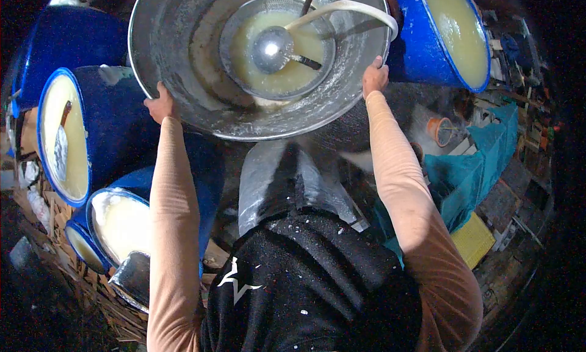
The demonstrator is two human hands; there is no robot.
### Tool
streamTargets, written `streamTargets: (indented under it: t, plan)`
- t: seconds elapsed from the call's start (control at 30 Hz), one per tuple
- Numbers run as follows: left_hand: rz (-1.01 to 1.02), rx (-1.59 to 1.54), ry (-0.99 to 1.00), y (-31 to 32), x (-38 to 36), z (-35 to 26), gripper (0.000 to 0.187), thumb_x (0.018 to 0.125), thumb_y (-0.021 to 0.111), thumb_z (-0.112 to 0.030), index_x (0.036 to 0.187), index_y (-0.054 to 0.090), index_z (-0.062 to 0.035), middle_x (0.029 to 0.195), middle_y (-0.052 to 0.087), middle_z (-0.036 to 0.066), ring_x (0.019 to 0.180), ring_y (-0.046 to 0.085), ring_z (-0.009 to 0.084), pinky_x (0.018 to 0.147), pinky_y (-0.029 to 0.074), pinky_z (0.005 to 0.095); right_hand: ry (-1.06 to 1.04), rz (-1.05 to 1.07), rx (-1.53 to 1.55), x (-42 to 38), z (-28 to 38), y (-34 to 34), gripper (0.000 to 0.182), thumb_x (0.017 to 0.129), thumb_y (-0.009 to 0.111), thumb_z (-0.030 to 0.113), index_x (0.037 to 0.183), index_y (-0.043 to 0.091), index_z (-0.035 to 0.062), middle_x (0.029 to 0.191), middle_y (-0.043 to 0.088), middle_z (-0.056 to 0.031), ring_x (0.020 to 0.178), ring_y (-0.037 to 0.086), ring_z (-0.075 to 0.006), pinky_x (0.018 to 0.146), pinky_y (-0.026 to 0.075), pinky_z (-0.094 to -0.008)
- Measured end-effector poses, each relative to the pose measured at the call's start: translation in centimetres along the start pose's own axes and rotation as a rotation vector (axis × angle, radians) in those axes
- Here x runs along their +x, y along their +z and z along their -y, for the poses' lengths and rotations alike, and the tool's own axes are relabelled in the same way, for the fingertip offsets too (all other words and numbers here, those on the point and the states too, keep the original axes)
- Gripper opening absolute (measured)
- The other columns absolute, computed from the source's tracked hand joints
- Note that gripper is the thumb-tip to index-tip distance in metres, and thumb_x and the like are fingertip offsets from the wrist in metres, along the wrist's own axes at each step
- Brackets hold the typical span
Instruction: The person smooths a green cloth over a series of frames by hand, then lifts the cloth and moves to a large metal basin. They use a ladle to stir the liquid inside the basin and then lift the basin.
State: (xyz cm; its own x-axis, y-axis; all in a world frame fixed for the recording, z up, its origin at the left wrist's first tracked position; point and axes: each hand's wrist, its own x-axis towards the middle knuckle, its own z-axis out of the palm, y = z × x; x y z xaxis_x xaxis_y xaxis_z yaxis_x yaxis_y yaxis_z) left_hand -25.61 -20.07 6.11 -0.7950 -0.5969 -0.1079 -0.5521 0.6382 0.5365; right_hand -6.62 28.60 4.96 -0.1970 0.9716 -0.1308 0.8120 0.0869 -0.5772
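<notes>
A wide metal basin point(183, 83) fills the top centre, its near rim toward my body. My left hand point(162, 104) grips the rim at its left side, and my right hand point(375, 77) grips it on the right. Inside the basin sits a round mesh sieve point(235, 22) with pale yellowish liquid point(256, 71) in it. A shiny round metal piece point(272, 49) with a short dark handle rests over the liquid. From it a white hose point(360, 7) curves to the right and over the rim.
Blue barrels of pale liquid stand at the left point(116, 108) and upper right point(421, 47). A metal pot point(133, 279) is at the lower left. Teal sheeting point(464, 175), an orange bucket point(434, 131) and a yellow crate point(473, 240) lie at the right.
</notes>
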Motion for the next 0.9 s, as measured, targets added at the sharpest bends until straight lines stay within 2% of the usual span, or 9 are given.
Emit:
streamTargets:
  t: [0.3, 0.37, 0.4, 0.43, 0.47, 0.5, 0.53, 0.57, 0.9]
  plan:
    - [-0.015, 0.043, -0.037, 0.9, 1.5, 1.3, 0.084, 0.074, 0.061, -0.064, 0.116, 0.052, 0.0089, 0.110, 0.061, 0.028, 0.106, 0.060, 0.0389, 0.090, 0.046, 0.0448, -0.018, 0.049, 0.134, 0.0, 0.1, 0.2, 0.058, 0.097, 0.038, 0.043, 0.115, 0.051, -0.0103, 0.109, 0.060, -0.0317, 0.101, 0.057, -0.0465, 0.090, 0.043, -0.0489]
    - [0.194, 0.033, -0.198, -0.2, 1.2, 1.2, 0.065, 0.082, 0.055, -0.062, 0.106, 0.064, -0.0016, 0.096, 0.068, 0.015, 0.089, 0.065, 0.0285, 0.080, 0.051, 0.0389, -0.218, -0.022, 0.028, -0.5, -1.0, 0.7, 0.055, 0.098, 0.037, 0.042, 0.119, 0.049, -0.0075, 0.123, 0.052, -0.0306, 0.112, 0.052, -0.0446, 0.093, 0.042, -0.0496]
    - [0.308, -0.099, -0.170, -0.3, 0.6, 1.0, 0.065, 0.083, 0.055, -0.060, 0.109, 0.062, -0.0010, 0.099, 0.067, 0.016, 0.090, 0.065, 0.0288, 0.079, 0.051, 0.0390, -0.158, 0.026, 0.071, -0.2, -1.0, 0.6, 0.059, 0.097, 0.038, 0.041, 0.129, 0.041, -0.0085, 0.128, 0.049, -0.0304, 0.114, 0.050, -0.0448, 0.096, 0.040, -0.0486]
    - [0.439, -0.328, -0.137, -0.9, -0.5, 0.0, 0.065, 0.084, 0.055, -0.059, 0.113, 0.059, -0.0005, 0.103, 0.066, 0.017, 0.092, 0.064, 0.0291, 0.079, 0.051, 0.0392, -0.252, -0.128, 0.041, 1.8, -3.1, 2.8, 0.055, 0.096, 0.039, 0.042, 0.125, 0.045, -0.0051, 0.127, 0.048, -0.0328, 0.114, 0.050, -0.0460, 0.098, 0.039, -0.0488]
    - [0.533, -0.441, -0.122, -1.4, -1.1, -0.3, 0.066, 0.085, 0.055, -0.058, 0.116, 0.056, 0.0000, 0.107, 0.064, 0.019, 0.093, 0.064, 0.0294, 0.079, 0.051, 0.0393, -0.145, -0.239, -0.021, 1.4, -2.8, 2.9, 0.049, 0.096, 0.038, 0.043, 0.113, 0.050, -0.0007, 0.118, 0.053, -0.0350, 0.109, 0.052, -0.0485, 0.094, 0.041, -0.0517]
    - [0.520, -0.442, -0.092, -1.9, -0.3, 0.9, 0.066, 0.086, 0.055, -0.056, 0.120, 0.054, 0.0006, 0.111, 0.063, 0.020, 0.095, 0.064, 0.0297, 0.079, 0.051, 0.0394, -0.009, 0.046, 0.075, -1.5, 0.8, -2.4, 0.047, 0.095, 0.038, 0.046, 0.104, 0.050, 0.0014, 0.107, 0.058, -0.0344, 0.102, 0.055, -0.0500, 0.090, 0.043, -0.0541]
    - [0.112, -0.018, -0.032, 2.5, 3.7, 4.5, 0.075, 0.080, 0.059, -0.062, 0.119, 0.054, 0.0024, 0.110, 0.062, 0.025, 0.098, 0.062, 0.0375, 0.081, 0.050, 0.0451, 0.050, 0.023, 0.072, 0.0, -0.5, -0.6, 0.048, 0.095, 0.037, 0.046, 0.106, 0.050, 0.0005, 0.101, 0.061, -0.0330, 0.098, 0.056, -0.0503, 0.087, 0.044, -0.0557]
    - [0.079, -0.042, 0.064, 4.3, 5.7, 6.7, 0.080, 0.078, 0.059, -0.065, 0.118, 0.053, 0.0035, 0.109, 0.062, 0.027, 0.099, 0.060, 0.0436, 0.083, 0.048, 0.0497, 0.048, 0.024, 0.093, -0.5, -0.3, -1.6, 0.048, 0.096, 0.037, 0.046, 0.106, 0.050, 0.0004, 0.101, 0.060, -0.0331, 0.099, 0.057, -0.0498, 0.087, 0.044, -0.0556]
    - [0.101, -0.082, -0.011, 1.8, 1.7, 3.5, 0.084, 0.080, 0.055, -0.066, 0.120, 0.048, 0.0071, 0.111, 0.061, 0.027, 0.100, 0.060, 0.0421, 0.086, 0.047, 0.0478, 0.061, 0.032, 0.103, -1.2, -0.5, -1.9, 0.052, 0.096, 0.035, 0.048, 0.110, 0.049, -0.0005, 0.102, 0.061, -0.0317, 0.098, 0.059, -0.0476, 0.085, 0.046, -0.0540]
